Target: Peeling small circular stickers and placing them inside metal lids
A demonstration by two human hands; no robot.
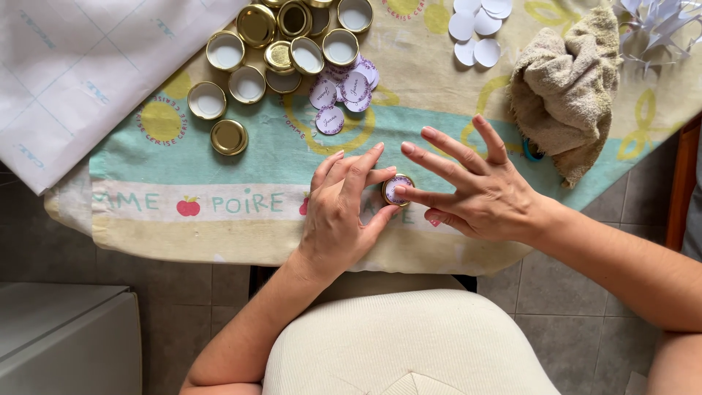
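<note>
Near the worktop's front edge, her left hand (340, 216) pinched a gold lid (397, 189) while the spread right hand (479, 192) pressed its round label flat, fingertip smoothing seemingly needed next.

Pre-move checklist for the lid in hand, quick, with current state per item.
1. Lid gripped by left hand: ok, thumb and fingers pinch its rim.
2. Round label on the lid: ok, purple-edged disc sits on it.
3. Right hand pressing the label: ok, a fingertip rests on it, other fingers spread.
4. Label centred and flat: cannot tell, fingers cover part.
5. Spare labels within reach: ok, a pile beside the gold lids.
6. Towel clear of the hands: ok, it lies apart at right.
</note>
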